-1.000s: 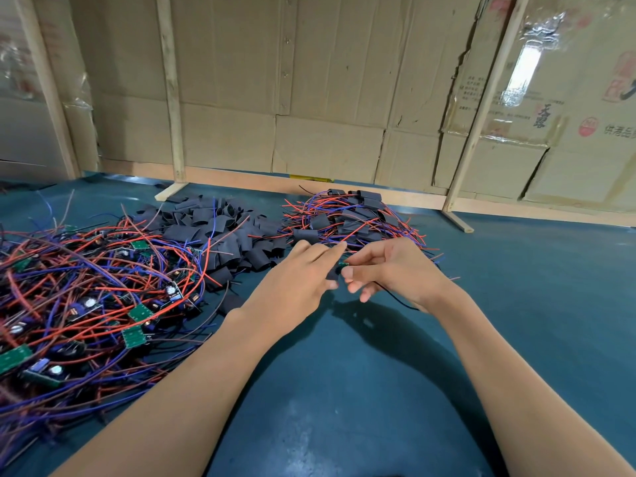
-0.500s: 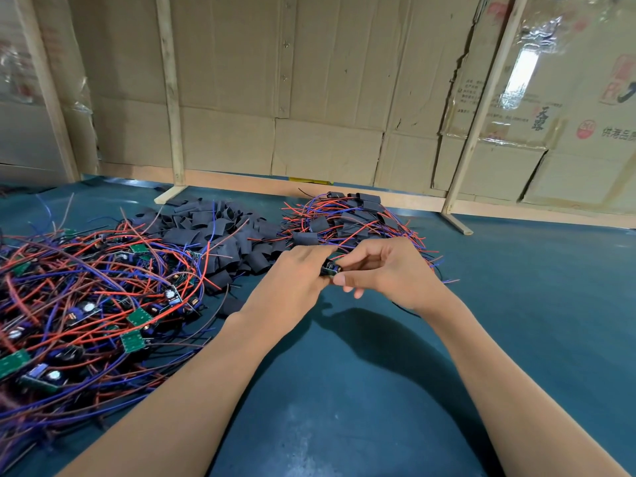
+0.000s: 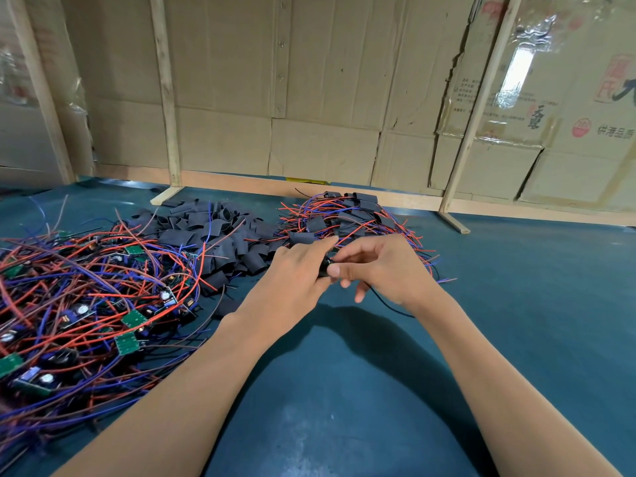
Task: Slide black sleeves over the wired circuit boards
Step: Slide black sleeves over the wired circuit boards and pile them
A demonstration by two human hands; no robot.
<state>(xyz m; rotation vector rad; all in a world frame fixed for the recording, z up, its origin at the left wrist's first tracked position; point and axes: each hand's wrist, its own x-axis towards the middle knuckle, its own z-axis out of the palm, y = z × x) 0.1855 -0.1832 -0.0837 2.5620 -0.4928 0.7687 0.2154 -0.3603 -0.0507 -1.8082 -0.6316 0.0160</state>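
Hands meet w/ both grips pinching small black sleeve (image 3: 324,268): left hand (image 3: 297,273), right hand (image 3: 382,266). Sleeve prob light, floppy; hold edges, board hidden.

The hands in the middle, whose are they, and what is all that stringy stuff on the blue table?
They belong to a person wearing a camera on their head, so you see what they see, looking down at their own arms. The left hand and right hand meet over the blue-green table and together pinch a small black piece, mostly hidden by the fingers. It looks like a sleeve going over a little board, with a thin black wire trailing beneath.

On the left lies a tangle of red and blue wires with small green circuit boards. Behind it is a pile of empty black sleeves. Further back is a heap of boards already covered. Cardboard walls stand behind the table.
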